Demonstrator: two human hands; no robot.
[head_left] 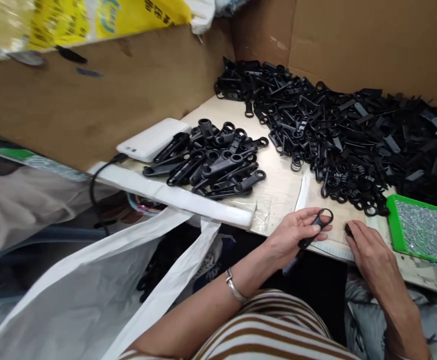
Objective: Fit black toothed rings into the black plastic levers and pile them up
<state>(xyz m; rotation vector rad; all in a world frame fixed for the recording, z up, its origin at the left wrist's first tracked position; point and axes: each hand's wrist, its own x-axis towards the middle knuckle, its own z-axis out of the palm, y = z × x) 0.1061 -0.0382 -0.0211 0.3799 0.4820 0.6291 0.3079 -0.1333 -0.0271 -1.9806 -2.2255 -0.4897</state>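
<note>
Brown cardboard walls [372, 45] stand along the far and left edges of a pale wooden bench [278, 185]. Against the far edge, reaching toward the right, spreads a large heap of black pieces [349, 125]; a smaller pile of black parts [218, 160], many with ringed ends, lies nearer the left edge, beside a white box-like device [154, 140] with a black cable [92, 190]. At the near edge, the left hand [289, 230] grips a black ringed part [309, 240]: its thumb presses across the handle just below the ring, the other fingers lie behind, the ring stands out past the thumb tip, and the handle's end points down toward the bench's near edge. Just to the right, the right hand [372, 250] has its fingers bent, their tips at a small dark piece [348, 230]; most of that is hidden, so whether they pinch or merely touch it I cannot tell. Beside this hand, toward the right near corner, sits a green tray [395, 227] of small silvery metal pieces [426, 229].
</note>
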